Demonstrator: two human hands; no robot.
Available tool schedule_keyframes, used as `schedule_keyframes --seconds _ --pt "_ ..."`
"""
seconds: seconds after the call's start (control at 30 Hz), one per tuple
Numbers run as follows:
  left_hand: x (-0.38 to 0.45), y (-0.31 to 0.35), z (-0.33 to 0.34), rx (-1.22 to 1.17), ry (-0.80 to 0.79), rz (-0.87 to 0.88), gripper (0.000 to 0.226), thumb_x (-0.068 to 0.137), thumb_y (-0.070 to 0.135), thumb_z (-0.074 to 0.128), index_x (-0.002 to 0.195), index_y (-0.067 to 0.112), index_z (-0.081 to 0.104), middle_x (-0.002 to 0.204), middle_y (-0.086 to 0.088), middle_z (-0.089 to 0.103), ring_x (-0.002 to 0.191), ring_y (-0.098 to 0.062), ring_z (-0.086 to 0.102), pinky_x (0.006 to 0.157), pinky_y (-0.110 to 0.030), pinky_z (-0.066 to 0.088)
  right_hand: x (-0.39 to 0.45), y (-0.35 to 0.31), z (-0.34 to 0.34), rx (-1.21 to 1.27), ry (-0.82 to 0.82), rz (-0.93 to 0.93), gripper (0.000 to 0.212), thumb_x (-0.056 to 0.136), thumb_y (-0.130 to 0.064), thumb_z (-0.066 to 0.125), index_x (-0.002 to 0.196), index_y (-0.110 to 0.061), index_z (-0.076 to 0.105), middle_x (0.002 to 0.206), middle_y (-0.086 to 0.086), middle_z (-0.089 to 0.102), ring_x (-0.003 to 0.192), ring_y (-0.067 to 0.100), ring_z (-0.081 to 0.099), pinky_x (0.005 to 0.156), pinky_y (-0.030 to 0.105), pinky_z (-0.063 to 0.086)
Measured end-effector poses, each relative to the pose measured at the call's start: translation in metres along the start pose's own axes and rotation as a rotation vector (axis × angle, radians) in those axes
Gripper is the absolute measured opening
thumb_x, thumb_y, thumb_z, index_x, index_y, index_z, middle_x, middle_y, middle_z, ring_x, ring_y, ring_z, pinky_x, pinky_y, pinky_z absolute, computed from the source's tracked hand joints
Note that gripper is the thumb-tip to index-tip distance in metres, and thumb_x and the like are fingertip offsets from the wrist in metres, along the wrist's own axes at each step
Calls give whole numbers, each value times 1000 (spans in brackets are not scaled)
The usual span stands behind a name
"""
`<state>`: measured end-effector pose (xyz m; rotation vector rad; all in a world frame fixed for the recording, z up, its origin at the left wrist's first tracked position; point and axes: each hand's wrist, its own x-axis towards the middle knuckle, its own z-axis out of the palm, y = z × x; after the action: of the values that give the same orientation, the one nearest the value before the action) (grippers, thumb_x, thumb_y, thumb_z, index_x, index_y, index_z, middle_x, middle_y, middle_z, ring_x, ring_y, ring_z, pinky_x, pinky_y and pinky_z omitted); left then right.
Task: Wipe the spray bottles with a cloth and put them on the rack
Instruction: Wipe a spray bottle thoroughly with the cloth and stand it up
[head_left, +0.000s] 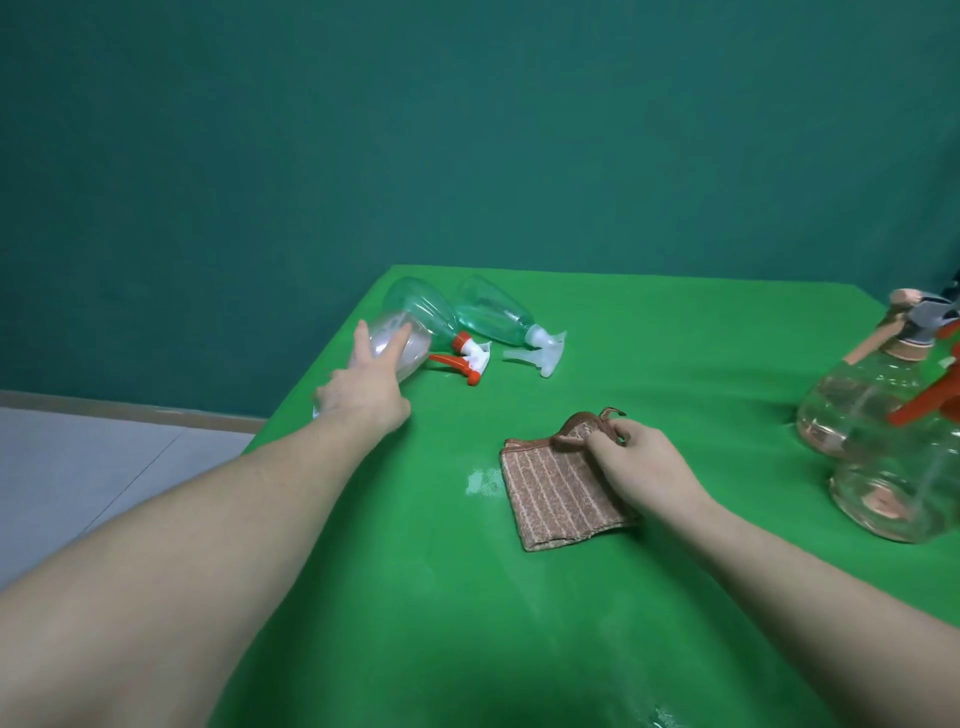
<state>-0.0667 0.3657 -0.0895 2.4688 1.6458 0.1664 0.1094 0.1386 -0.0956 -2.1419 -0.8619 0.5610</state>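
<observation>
Green table cover (467, 597), teal backdrop (363, 130), pale floor (78, 467) at left.

Desk (649, 332) under a bright green cover, carrying bottles and a cloth.

Toward the far left corner, three spray bottles are lying on their sides: a clear bottle (410, 353) at the edge, a green-tinted bottle with a red and white trigger (431, 317), and a green-tinted bottle with a white trigger (498, 317). A folded brown striped cloth (561, 493) is lying near the middle, beside a small wet patch (480, 480). Two round clear sprayers (883, 441) are standing at the right edge.
</observation>
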Motion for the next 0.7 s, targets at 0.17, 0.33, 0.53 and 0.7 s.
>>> schedule_keyframes --seconds 0.17,0.33,0.53,0.7 --pt "-17 -6 0 -8 17 58 99 88 17 59 157 56 1 160 -4 3 68 -24 59 53 -31 45 -10 -2 4 97 -99 -9 28 83 -28 83 98 -24 60 91 0 75 76 16 74 70 32 61" --pt "-53 3 -6 -96 -15 89 79 93 31 67 155 50 23 160 -5 -3 51 -15 69 55 -31 56 -23 0 5 117 -98 19 15 84 -27 82 92 -23 70 83 0 77 71 17 73 76 39 62" --pt "-107 15 -6 -93 -39 161 64 87 41 71 145 35 42 158 1 -3 69 -20 67 55 -26 50 -48 2 5 160 -41 -12 12 99 -30 62 95 -22 70 86 3 75 83 26 73 82 44 60" --pt "-143 21 -5 -30 -87 283 67 96 58 58 151 28 36 167 3 -14 85 -24 59 72 -30 47 -67 5 5 222 -22 -8 21 104 -33 54 110 -16 64 93 2 71 90 25 70 82 36 55"
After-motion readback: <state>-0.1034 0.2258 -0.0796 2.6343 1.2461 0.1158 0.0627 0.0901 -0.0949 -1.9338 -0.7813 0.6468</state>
